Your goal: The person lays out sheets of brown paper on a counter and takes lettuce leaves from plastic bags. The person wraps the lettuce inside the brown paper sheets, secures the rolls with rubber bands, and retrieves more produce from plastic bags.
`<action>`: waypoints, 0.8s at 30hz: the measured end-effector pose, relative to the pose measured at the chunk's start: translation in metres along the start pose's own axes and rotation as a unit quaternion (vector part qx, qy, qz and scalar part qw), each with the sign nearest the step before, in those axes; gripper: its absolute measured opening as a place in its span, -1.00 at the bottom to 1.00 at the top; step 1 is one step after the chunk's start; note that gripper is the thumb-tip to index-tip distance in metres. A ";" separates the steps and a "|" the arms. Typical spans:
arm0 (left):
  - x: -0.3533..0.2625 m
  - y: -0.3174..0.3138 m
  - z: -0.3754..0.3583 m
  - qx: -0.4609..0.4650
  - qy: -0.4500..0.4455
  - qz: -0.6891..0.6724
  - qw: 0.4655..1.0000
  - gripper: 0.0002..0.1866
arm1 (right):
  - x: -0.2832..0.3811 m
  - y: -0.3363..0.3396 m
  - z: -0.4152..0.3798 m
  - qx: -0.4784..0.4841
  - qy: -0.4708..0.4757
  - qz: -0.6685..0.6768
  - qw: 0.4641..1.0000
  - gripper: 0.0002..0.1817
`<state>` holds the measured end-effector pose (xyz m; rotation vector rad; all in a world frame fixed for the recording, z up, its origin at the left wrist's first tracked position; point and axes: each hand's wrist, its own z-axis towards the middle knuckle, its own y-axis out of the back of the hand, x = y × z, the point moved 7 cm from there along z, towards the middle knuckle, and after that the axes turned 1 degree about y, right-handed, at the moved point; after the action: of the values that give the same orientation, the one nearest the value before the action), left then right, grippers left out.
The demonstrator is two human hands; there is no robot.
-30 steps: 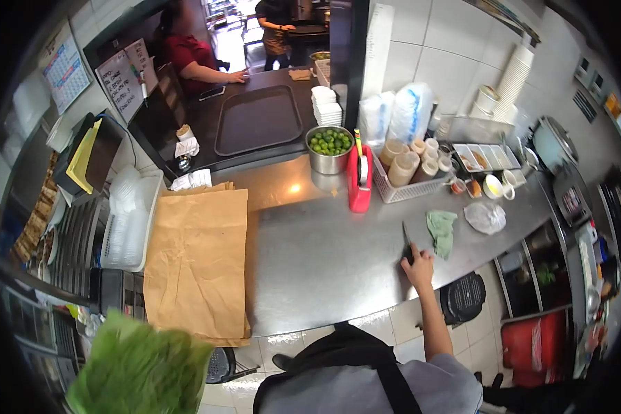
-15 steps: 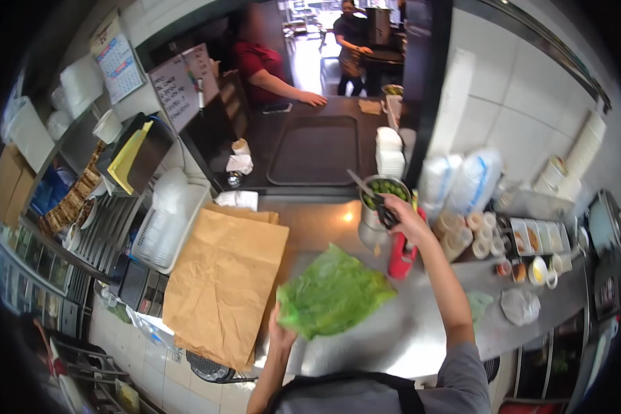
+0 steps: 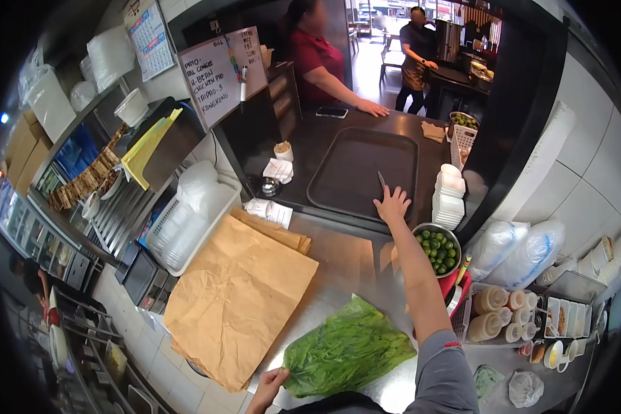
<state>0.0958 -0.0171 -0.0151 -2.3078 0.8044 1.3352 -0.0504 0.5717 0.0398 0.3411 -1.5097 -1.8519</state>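
Observation:
My left hand (image 3: 269,388) pinches the near-left corner of a clear plastic bag of leafy greens (image 3: 352,348), which lies on the steel counter. My right hand (image 3: 394,205) reaches forward to the near edge of a black tray (image 3: 362,165). Its fingers look spread, palm down. A narrow metal blade (image 3: 381,179) sticks out past these fingers over the tray; its handle is hidden under the hand, so knife or scissors cannot be told. Beside my right forearm stands a metal bowl of small green citrus fruits (image 3: 437,252).
Brown paper sheets (image 3: 241,297) lie left of the greens. White foam containers (image 3: 449,196) are stacked right of the tray. Sauce bottles (image 3: 490,310) stand at the right. Across the pass-through, a person in a red shirt rests a hand (image 3: 372,107) on the dark counter.
My right hand has moved from above the citrus bowl to the tray, with the black-handled blade. The greens now lie lower on the counter, their corner still in my left hand. The view has shifted.

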 end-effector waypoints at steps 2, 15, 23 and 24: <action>-0.032 -0.009 0.001 -0.003 -0.052 0.172 0.984 -0.64 | 0.012 0.020 -0.011 -0.072 0.015 0.016 0.997 -0.30; -0.075 -0.025 -0.039 -0.174 -0.203 0.408 0.873 -0.57 | 0.011 0.127 -0.263 0.149 0.020 0.368 0.917 -0.68; -0.049 -0.018 -0.054 -0.010 -0.165 0.036 0.986 -0.77 | -0.059 0.109 -0.350 0.071 -0.036 0.224 0.971 -0.74; -0.049 -0.014 -0.057 -0.011 -0.158 0.003 0.987 -0.77 | -0.059 0.098 -0.352 0.076 -0.028 0.216 0.973 -0.72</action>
<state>0.1235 -0.0241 0.0559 -2.0346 0.6957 1.6651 0.2399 0.3430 0.0182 0.0238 -1.6184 -1.4179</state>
